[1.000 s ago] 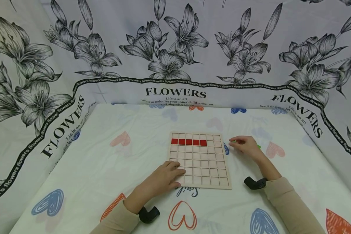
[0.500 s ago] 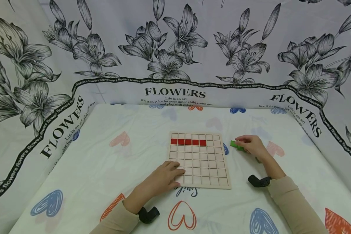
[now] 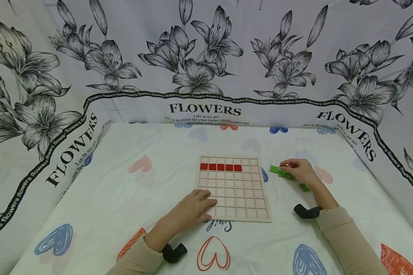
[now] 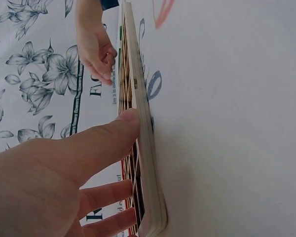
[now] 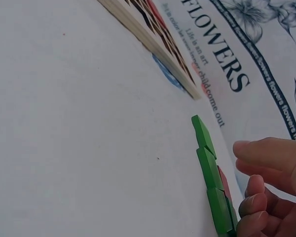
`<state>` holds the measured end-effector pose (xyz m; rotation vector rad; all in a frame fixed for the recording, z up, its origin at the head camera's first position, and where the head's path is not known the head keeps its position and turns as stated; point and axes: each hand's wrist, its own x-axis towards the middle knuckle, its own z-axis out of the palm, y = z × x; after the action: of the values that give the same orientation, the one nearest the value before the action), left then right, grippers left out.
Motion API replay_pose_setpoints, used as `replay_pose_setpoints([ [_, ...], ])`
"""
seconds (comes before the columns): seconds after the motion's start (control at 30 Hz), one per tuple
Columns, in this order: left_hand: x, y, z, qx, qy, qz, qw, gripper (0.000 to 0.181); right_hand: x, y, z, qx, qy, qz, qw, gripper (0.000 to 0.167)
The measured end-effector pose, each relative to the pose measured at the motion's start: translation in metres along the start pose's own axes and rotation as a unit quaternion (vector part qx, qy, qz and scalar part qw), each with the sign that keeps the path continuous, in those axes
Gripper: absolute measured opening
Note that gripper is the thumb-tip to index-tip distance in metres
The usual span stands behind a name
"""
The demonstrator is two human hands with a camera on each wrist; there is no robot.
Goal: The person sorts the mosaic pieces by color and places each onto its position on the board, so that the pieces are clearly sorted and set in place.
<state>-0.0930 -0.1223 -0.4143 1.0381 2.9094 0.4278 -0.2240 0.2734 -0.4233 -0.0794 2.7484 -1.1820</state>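
A light wooden grid board (image 3: 240,218) lies on the cloth, with a row of several red squares (image 3: 220,167) near its far edge. My left hand (image 3: 189,210) rests on the board's near left corner; in the left wrist view its thumb (image 4: 123,128) touches the rim while the other fingers lie over the grid. Right of the board, my right hand (image 3: 300,172) is over a cluster of green tiles (image 3: 274,169). The right wrist view shows its thumb and fingers (image 5: 251,148) beside the green tiles (image 5: 207,168), loosely bent with nothing seen between them; a red piece (image 5: 224,182) shows behind.
A separate green tile (image 3: 304,187) lies below my right hand. Black wrist devices (image 3: 307,211) sit at both sleeves. The white cloth (image 3: 168,152) has printed hearts, and a flower-printed curtain (image 3: 124,105) stands behind and around it.
My right hand has shifted right and slightly away from the board, uncovering green tiles at its left and the separate one below. My left hand has stayed on the board.
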Motion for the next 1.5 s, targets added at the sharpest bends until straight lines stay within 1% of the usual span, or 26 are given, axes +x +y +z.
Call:
replay_pose_setpoints([
  [0.13, 0.0, 0.0, 0.0, -0.001, 0.001, -0.001, 1.0, 0.043, 0.001, 0.002, -0.002, -0.012, 0.004, 0.009, 0.9999, 0.038],
  [0.3, -0.001, 0.0, 0.0, 0.001, 0.005, 0.002, 1.0, 0.042, 0.0, 0.002, -0.005, -0.028, 0.007, 0.018, 0.9994, 0.04],
  [0.5, -0.001, 0.0, 0.0, 0.005, 0.009, 0.005, 0.9999, 0.042, 0.0, 0.005, -0.009, -0.013, 0.004, 0.023, 0.9996, 0.043],
  [0.63, 0.0, 0.0, 0.0, 0.003, 0.007, 0.004, 1.0, 0.042, 0.0, 0.007, -0.01, -0.015, 0.01, 0.031, 0.9994, 0.041],
  [0.97, -0.001, 0.001, -0.002, -0.006, 0.005, 0.0, 1.0, 0.042, 0.0, 0.01, -0.012, -0.032, 0.011, 0.026, 0.9991, 0.037],
  [1.5, -0.001, 0.002, -0.003, -0.007, -0.005, -0.005, 1.0, 0.041, 0.005, 0.008, -0.012, -0.062, 0.005, 0.027, 0.9977, 0.039],
])
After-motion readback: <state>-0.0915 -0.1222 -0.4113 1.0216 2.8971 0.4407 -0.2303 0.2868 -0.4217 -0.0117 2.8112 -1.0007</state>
